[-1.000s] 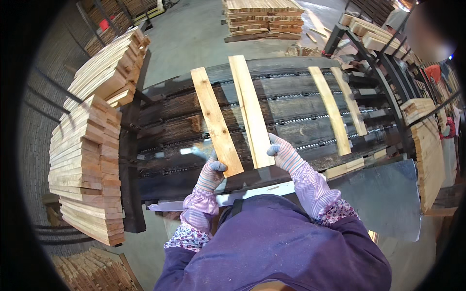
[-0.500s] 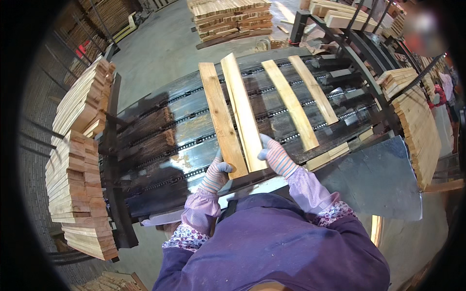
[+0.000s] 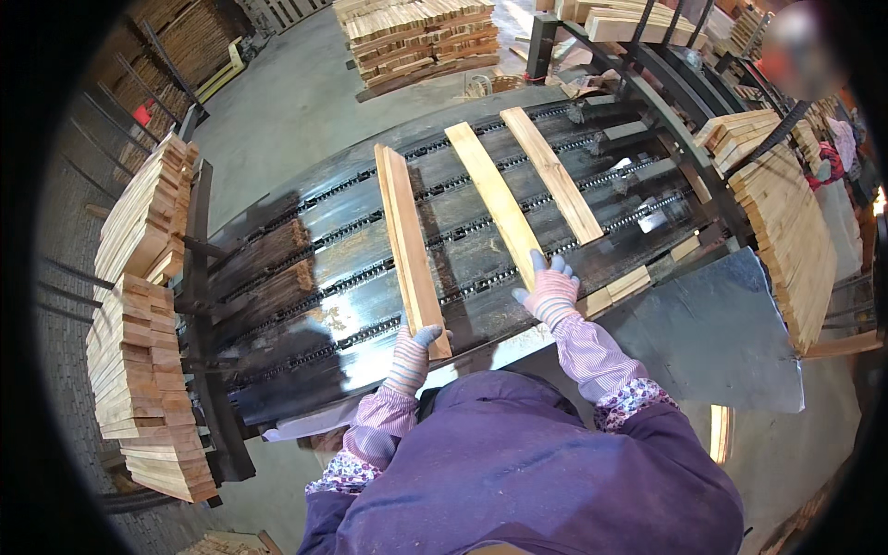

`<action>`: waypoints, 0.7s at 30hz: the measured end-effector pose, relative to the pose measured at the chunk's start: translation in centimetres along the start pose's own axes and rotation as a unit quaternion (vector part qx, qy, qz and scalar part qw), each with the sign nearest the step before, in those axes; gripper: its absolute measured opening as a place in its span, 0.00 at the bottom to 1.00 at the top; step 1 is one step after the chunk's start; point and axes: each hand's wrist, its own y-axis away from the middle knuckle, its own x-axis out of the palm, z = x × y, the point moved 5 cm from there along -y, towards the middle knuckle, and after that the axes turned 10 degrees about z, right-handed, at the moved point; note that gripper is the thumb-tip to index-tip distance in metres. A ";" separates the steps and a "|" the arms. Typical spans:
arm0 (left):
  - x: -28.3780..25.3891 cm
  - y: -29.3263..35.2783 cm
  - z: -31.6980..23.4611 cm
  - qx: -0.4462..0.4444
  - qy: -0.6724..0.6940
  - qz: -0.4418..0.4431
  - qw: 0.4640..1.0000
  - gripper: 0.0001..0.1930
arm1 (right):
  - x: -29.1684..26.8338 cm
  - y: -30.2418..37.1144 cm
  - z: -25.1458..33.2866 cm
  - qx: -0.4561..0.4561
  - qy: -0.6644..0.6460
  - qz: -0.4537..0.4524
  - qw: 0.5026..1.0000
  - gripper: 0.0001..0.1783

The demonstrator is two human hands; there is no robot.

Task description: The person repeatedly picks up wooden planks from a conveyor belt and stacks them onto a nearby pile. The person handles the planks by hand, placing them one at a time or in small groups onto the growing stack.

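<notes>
My left hand (image 3: 412, 359), in a striped knit glove with grey-blue fingertips, is closed round the near end of two wooden boards (image 3: 403, 240) lying together, one against the other. Right of them a pale wooden board (image 3: 488, 192) lies slantwise across the conveyor chains. My right hand (image 3: 553, 285), gloved alike, is at that board's near end, with fingers apart and thumb out to the left. Part of the board's end is hidden by the hand. Farther right lies another wooden board (image 3: 555, 180), touched by neither hand.
Under the boards runs a dark chain conveyor (image 3: 356, 294). Stacked boards (image 3: 139, 356) stand along the left, and more stacked boards (image 3: 782, 236) at the right. A metal sheet (image 3: 712, 333) juts out at the near right. A large lumber pile (image 3: 421, 42) sits on the floor beyond.
The two boards at the left, apart before, now lie together in my left hand. My right hand has left them and moved right to the pale board's near end.
</notes>
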 end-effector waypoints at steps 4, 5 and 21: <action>2.2 -0.6 -1.4 0.025 -0.011 0.002 1.000 0.32 | 1.9 0.2 -0.1 -0.042 -0.140 0.110 0.983 0.53; 2.6 -0.8 -1.7 0.018 -0.010 0.006 1.000 0.32 | 4.4 -1.3 -0.6 -0.116 -0.271 0.087 0.952 0.50; 3.9 -1.7 0.9 -0.034 -0.051 0.011 0.998 0.56 | 1.8 6.4 8.1 -0.385 -0.354 0.251 0.815 0.30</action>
